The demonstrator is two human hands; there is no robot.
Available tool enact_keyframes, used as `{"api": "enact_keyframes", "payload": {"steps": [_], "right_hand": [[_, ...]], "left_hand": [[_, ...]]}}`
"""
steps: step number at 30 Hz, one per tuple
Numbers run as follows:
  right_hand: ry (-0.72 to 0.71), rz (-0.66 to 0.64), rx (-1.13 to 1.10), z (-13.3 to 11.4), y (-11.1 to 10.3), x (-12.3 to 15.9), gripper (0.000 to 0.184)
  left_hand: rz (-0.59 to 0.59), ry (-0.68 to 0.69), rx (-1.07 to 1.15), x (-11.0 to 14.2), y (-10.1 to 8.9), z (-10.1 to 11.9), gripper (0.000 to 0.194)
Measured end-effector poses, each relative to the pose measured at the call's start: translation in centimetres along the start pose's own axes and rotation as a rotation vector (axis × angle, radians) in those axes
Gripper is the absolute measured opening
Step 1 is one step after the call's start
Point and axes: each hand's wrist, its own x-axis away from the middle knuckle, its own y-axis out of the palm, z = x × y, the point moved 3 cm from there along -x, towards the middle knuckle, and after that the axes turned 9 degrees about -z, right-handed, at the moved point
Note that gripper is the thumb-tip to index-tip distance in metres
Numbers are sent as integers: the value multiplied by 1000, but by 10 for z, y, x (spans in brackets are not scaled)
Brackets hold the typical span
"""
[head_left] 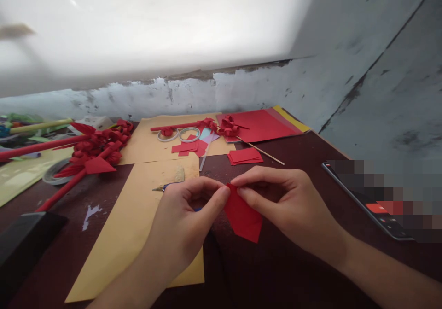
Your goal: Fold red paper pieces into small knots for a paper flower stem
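A small piece of red paper (pixel 243 218) is pinched at its top edge between both hands above the dark table (pixel 304 161). My left hand (pixel 188 217) grips it with thumb and forefinger from the left. My right hand (pixel 276 198) pinches it from the right. A blue-handled tool (pixel 162 188) lies on the tan paper sheet (pixel 131 226) just behind my left hand, partly hidden by the fingers.
Red paper flowers on red stems (pixel 93 150) lie at the left. Two tape rolls (pixel 179 135), red paper squares (pixel 245 156), a thin wooden stick (pixel 264 153) and red and yellow sheets (pixel 265 125) sit behind. A phone (pixel 373 203) lies right, against the wall corner.
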Motion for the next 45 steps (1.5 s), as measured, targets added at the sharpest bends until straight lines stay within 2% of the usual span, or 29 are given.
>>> {"api": "enact_keyframes", "payload": {"steps": [15, 22, 31, 35, 45], "right_hand": [[-9, 12, 30, 1, -1, 2, 12], [63, 15, -79, 4, 0, 0, 8], [115, -15, -182, 6, 0, 1, 20], [125, -16, -186, 5, 1, 1, 17], [173, -37, -289, 11, 0, -1, 25]], "left_hand": [[33, 1, -20, 1, 2, 3, 20], [43, 4, -41, 2, 3, 5, 22], [-59, 74, -105, -2, 1, -5, 32], [-68, 63, -105, -3, 1, -9, 34], [-75, 58, -102, -3, 3, -6, 34]]}}
